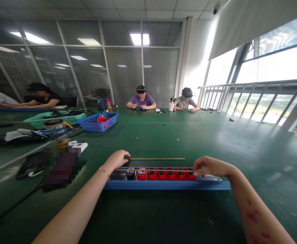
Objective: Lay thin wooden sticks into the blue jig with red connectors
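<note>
A long blue rail-like tray [167,185] lies across the green table in front of me. Several red blocks with black parts [161,174] sit in a row inside it, with a black block [130,174] at their left end. One thin brass-coloured strip [154,170] runs above the row. At its right end, my right hand [206,166] is closed in a pinch. A second brass-coloured strip [158,159] extends beyond the tray's far side. My left hand [117,160] closes its fingertips on that strip's left end, with the wrist beside the tray's left end.
A blue basket [99,125] with red pieces and a green basket [40,121] stand at the far left. Nearer are a jar [58,130], a white box [80,147] and a dark pouch [62,167]. Co-workers [141,100] sit along the far edge.
</note>
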The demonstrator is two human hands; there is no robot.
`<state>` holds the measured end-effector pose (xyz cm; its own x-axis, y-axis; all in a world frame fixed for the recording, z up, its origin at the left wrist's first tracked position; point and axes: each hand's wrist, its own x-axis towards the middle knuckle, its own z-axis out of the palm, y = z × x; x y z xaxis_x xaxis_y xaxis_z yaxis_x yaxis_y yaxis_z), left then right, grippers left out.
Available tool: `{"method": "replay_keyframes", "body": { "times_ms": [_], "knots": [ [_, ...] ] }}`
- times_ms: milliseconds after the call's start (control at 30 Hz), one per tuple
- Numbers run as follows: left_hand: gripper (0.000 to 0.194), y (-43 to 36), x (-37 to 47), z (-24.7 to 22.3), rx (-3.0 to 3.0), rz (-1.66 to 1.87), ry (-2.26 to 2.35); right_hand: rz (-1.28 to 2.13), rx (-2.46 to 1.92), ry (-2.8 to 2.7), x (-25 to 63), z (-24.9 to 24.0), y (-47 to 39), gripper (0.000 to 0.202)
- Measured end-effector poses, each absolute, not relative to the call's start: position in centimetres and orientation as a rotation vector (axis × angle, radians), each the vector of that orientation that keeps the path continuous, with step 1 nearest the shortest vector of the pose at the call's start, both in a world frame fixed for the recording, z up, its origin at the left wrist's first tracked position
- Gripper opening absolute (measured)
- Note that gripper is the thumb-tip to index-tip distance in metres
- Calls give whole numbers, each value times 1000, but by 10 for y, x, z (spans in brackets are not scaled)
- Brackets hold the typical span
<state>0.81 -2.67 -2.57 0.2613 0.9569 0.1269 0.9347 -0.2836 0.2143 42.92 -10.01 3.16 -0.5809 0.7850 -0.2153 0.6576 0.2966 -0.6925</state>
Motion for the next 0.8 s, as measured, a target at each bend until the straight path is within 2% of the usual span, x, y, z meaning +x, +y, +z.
{"method": "replay_keyframes", "body": {
  "times_ms": [233, 333, 633, 800],
  "knots": [
    [20, -28, 8, -25, 2389, 378, 1757, 714, -1315, -1788, 465, 18, -83, 41],
    [20, -28, 7, -25, 2373, 399, 1748, 655, -1313, -1638, 483, 10, -77, 41],
    [21, -29, 9, -24, 2315, 440, 1749, 474, -1534, -1797, 481, -4, -66, 47],
    [20, -31, 10, -22, 2317, 464, 1758, 446, -1566, -2053, 461, -5, -59, 37]
  ]
}}
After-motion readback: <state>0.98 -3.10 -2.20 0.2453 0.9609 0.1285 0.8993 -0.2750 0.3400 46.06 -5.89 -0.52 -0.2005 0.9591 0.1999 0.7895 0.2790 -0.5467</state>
